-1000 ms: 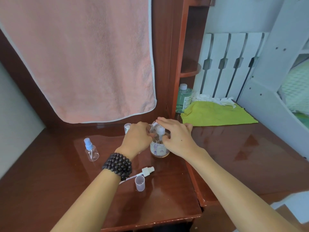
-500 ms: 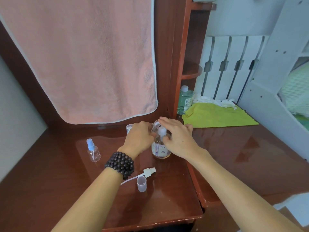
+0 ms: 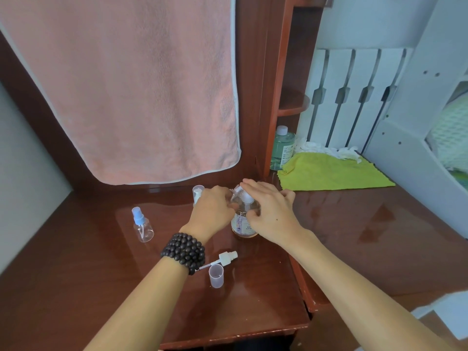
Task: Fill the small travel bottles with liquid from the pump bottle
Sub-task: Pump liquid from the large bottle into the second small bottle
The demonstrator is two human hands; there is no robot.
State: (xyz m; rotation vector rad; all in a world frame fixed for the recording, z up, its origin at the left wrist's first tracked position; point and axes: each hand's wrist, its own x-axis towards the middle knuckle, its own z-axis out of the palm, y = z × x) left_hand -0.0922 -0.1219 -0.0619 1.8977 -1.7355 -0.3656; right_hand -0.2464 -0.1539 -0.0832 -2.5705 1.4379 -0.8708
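Note:
The clear pump bottle with a white pump head stands on the brown desk. My left hand grips a small clear travel bottle, tilted with its threaded neck at the pump's spout; most of that bottle is hidden in my fist. My right hand lies over the pump head, its fingers on top and its thumb curled against the bottle's shoulder. A travel spray bottle with a blue top stands to the left. Another small bottle peeks out behind my left hand.
A loose white spray head with its tube and a clear cap lie near my left wrist. A pink towel hangs behind. A green bottle and a green cloth sit at the back right.
Both hands stay at the pump bottle, holding it and the small bottle as before. Only the view shifts a little.

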